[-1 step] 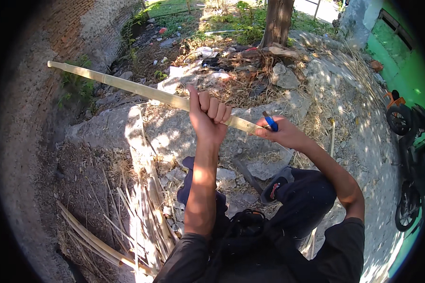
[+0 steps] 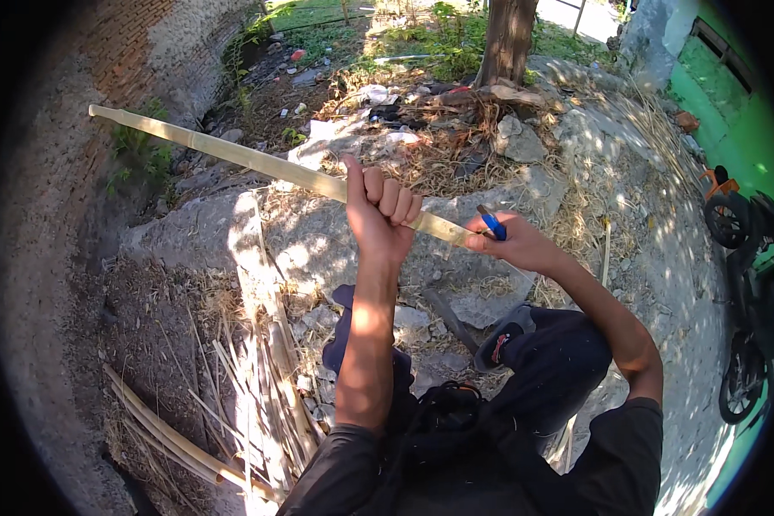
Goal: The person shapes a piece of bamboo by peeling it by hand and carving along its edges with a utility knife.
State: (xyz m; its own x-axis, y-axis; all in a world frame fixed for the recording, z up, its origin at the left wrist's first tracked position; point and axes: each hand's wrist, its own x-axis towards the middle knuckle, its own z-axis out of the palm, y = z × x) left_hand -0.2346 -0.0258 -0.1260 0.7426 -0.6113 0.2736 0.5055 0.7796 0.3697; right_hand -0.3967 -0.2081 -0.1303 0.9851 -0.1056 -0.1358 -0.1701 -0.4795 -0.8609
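Well, left hand: it's wrapping around the strip, four fingers curling together over it, the thumb pointing up along its side.
Right hand: it's holding the blue tool, thumb and forefinger pinching at the strip's lower end; the other fingers are hiding from me, so I'm not able to tell how they're lying.
Strip: it's slanting through both hands, its far end reaching to the upper left, in front of the brick wall.
Blue tool: its dark tip is poking up above the right hand.
Ground: sticks are lying heaped left of the legs, with curved poles resting farther left; a dark bar is lying just beside the shoe.
Beyond: a tree is standing behind a stone.
Right edge: a motorbike is standing near the green wall.
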